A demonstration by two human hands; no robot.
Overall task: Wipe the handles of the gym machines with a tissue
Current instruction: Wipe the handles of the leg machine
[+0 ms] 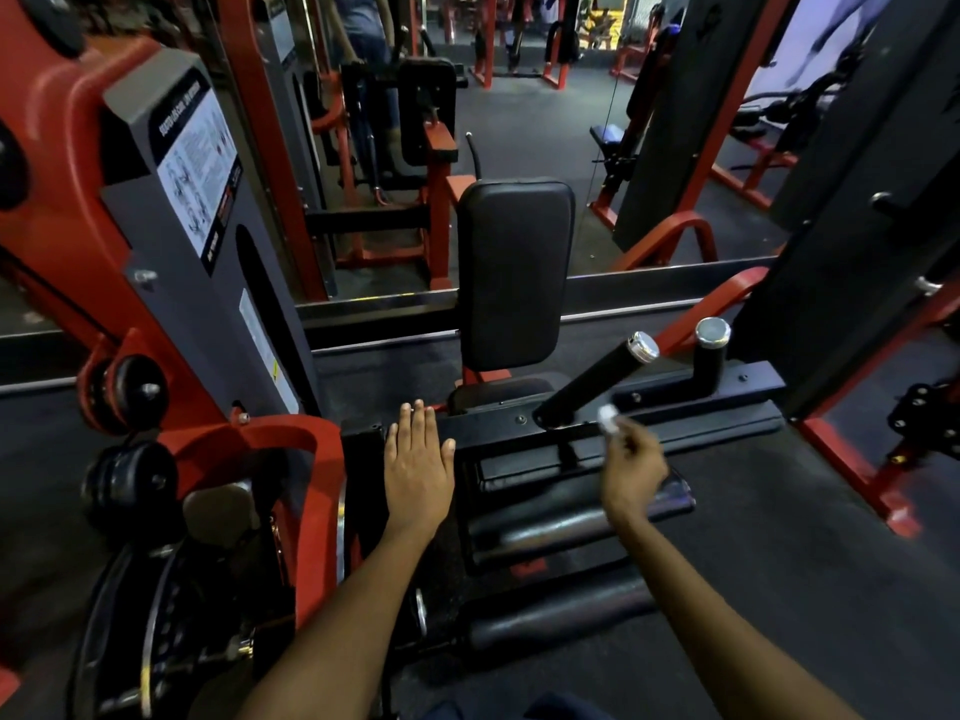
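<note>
1. Red-and-black gym machines all round; padded seat back [514, 272] ahead.
2. Right hand [631, 462] pinching tissue [609, 418], just below slanted handle [592, 384].
3. Left hand [418, 462] flat, fingers straight.
4. Probably approaching; next, wrap tissue round handle, rub upward.

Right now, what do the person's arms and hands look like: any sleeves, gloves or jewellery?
Both forearms are bare as far as the frame shows; no sleeves in view. The left hand and right hand wear no gloves, and no watch, ring or wristband is visible on either.

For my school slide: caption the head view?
Right hand pinches tissue near black handle; left hand flat.
</note>
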